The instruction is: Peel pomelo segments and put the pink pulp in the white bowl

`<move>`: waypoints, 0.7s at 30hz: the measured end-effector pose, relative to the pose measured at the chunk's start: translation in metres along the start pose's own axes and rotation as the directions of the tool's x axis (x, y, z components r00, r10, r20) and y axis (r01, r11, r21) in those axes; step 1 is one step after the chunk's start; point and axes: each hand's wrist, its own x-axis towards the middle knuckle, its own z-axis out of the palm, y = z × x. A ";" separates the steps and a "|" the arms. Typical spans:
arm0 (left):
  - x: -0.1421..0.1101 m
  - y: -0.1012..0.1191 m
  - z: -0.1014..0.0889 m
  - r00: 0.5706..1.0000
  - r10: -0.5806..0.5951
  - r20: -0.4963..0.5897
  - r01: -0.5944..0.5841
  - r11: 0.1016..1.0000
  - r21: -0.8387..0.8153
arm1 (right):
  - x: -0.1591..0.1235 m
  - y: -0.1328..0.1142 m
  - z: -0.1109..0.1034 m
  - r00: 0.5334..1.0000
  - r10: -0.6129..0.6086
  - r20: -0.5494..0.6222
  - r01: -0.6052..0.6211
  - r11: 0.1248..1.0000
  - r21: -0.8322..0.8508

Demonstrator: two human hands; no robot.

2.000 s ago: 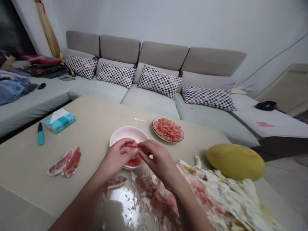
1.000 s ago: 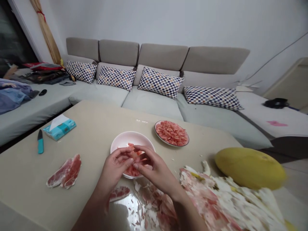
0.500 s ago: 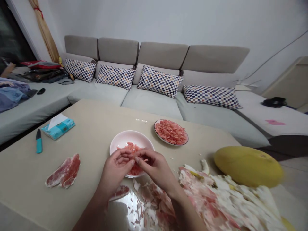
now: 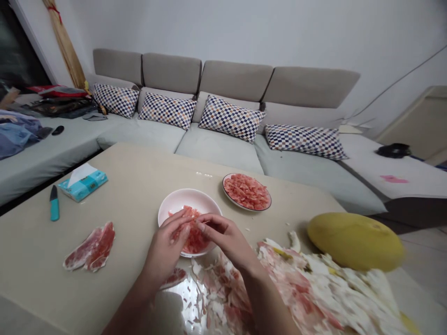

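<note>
A white bowl [image 4: 167,202] holds loose red pomelo flesh [image 4: 195,239]. Over its near rim, my left hand [image 4: 167,246] is held with its fingers stretched forward and its thumb apart from them; red flesh shows in the gap. My right hand [image 4: 228,239] meets it above the bowl, thumb and fingertips pinched together. Whatever sits in that pinch is too small to make out. Peeled skins and pith [image 4: 300,279] lie heaped beside my right forearm. Partly hidden by my left wrist is a pomelo segment [image 4: 174,278].
Behind the bowl stands a plate [image 4: 226,197] piled with red flesh. A whole yellow pomelo [image 4: 354,242] rests at the right. On the left are two joined segments [image 4: 91,246], a teal-handled knife [image 4: 54,209] and a tissue pack [image 4: 84,184]. A sofa [image 4: 216,146] borders the table [image 4: 139,170].
My left fingers have straightened from a curl and the hand has tipped over the bowl. The right hand stays pinched in nearly the same place. The view has shifted slightly.
</note>
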 end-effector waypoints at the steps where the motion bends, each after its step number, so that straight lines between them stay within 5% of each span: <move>1: -0.001 0.000 0.001 1.000 -0.012 0.015 0.012 1.000 -0.018 | 0.000 0.000 0.000 1.000 -0.006 0.012 0.006 1.000 0.006; 6: -0.001 0.004 0.002 0.992 -0.121 0.040 0.126 0.976 -0.179 | -0.002 -0.005 0.001 0.997 -0.026 0.066 0.027 1.000 -0.013; 13: -0.005 0.007 0.004 0.995 -0.095 0.019 0.097 0.984 -0.147 | -0.006 -0.010 0.010 0.998 -0.037 -0.057 0.033 0.996 -0.082; 21: -0.008 0.009 0.005 0.990 -0.116 0.079 0.124 0.987 -0.098 | -0.006 -0.009 0.013 1.000 0.000 -0.011 -0.001 0.998 -0.063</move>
